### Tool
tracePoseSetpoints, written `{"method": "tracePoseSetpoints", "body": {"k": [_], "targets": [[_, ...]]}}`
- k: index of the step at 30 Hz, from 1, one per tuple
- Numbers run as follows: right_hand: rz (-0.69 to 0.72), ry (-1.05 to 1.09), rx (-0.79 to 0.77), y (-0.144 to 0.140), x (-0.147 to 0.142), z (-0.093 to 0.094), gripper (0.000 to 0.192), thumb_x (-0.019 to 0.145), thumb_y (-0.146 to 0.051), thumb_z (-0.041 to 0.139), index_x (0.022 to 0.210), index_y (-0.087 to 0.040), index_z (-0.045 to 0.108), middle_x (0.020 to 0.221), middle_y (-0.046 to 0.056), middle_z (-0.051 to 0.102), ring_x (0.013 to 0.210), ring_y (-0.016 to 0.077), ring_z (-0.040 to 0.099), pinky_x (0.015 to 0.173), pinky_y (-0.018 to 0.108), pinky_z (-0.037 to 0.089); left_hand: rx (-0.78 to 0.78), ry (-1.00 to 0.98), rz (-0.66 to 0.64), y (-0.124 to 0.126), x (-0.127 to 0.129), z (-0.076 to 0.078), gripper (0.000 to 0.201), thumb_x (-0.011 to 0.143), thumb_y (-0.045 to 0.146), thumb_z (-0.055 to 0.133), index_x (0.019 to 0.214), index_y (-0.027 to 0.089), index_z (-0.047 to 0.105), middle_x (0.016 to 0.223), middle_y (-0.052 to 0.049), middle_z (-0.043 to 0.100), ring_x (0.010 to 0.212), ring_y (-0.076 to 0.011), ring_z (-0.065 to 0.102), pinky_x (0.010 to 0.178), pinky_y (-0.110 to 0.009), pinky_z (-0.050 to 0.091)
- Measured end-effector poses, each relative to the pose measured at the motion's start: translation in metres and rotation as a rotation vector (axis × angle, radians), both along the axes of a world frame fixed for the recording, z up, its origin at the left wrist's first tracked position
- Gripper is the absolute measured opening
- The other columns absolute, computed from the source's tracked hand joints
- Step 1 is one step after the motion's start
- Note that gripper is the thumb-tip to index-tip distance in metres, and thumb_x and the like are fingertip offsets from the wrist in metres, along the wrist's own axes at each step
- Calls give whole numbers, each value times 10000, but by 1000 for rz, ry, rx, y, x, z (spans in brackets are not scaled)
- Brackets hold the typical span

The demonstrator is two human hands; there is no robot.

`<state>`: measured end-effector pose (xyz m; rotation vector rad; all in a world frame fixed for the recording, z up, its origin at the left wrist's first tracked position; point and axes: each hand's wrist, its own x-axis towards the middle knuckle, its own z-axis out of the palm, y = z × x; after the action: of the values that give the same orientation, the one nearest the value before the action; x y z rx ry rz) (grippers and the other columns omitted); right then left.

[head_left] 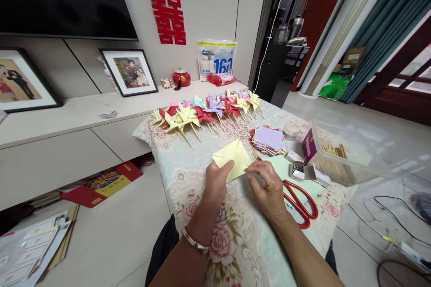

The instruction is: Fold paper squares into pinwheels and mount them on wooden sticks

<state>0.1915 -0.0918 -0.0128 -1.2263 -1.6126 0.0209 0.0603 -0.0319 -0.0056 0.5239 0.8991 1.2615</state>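
Note:
A pale yellow paper square (pixel 237 154) with cut lines running in from its corners is held up over the table. My left hand (pixel 217 181) grips its lower left side, thumb on top and fingers hidden beneath. At its right corner, my right hand (pixel 267 184) is closed in a pinch, the fingertips touching the paper. Just right of that hand lie red-handled scissors (pixel 308 210), their blades hidden. Beyond the paper, finished paper pinwheels (pixel 213 105) in yellow, red, purple and pink lie in rows on wooden sticks.
A stack of coloured paper squares (pixel 269 138) lies right of centre. Near it are a small open box of metal fasteners (pixel 298 170), a round clear container (pixel 291 131) and a clear plastic bin (pixel 363 161) with wooden sticks. A flowered cloth (pixel 191 184) covers the table.

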Motion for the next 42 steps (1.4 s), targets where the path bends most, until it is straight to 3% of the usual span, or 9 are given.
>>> {"method": "tracePoseSetpoints", "body": {"k": [8,12,19,26,34,42], "targets": [[-115,-334,19,-4,-8,2,292,869,-25,538,1059,-213,656,1050,104,614,951,267,505,800,443,423,-34,-67,55,0,-1,-8,451,509,211,864,920,93,721,762,-65,777,630,-218,706,669,-341,548],[-67,-375,-25,-7,-15,7,334,863,-5,524,1074,-229,653,1032,88,626,936,256,494,767,408,386,-34,-77,30,-1,-1,-6,470,502,218,873,929,99,719,800,-70,777,678,-225,711,679,-332,539],[-36,-358,-83,-4,-16,4,301,860,-19,538,1010,-233,687,973,71,621,917,250,489,753,387,382,23,-121,-84,-7,-1,-1,451,552,249,875,957,111,732,847,-79,787,737,-226,715,714,-319,539],[-44,-281,-30,0,-10,-2,256,900,-53,528,1007,-222,688,959,79,631,895,245,509,770,403,432,13,-61,-36,-8,-3,-4,485,548,247,875,992,110,736,842,-69,788,683,-219,711,692,-332,542],[9,-213,-59,-4,-14,5,256,897,-59,518,997,-225,684,939,69,655,892,246,532,781,417,434,45,-26,-7,-8,-1,-9,440,558,233,866,965,120,746,881,-71,791,715,-209,707,721,-327,543],[-13,-236,-90,-3,-14,5,135,933,-164,568,959,-220,688,933,71,663,900,247,532,797,427,427,84,8,-71,-10,0,-8,359,593,217,840,929,128,752,865,-61,789,708,-200,702,687,-298,534]]}}
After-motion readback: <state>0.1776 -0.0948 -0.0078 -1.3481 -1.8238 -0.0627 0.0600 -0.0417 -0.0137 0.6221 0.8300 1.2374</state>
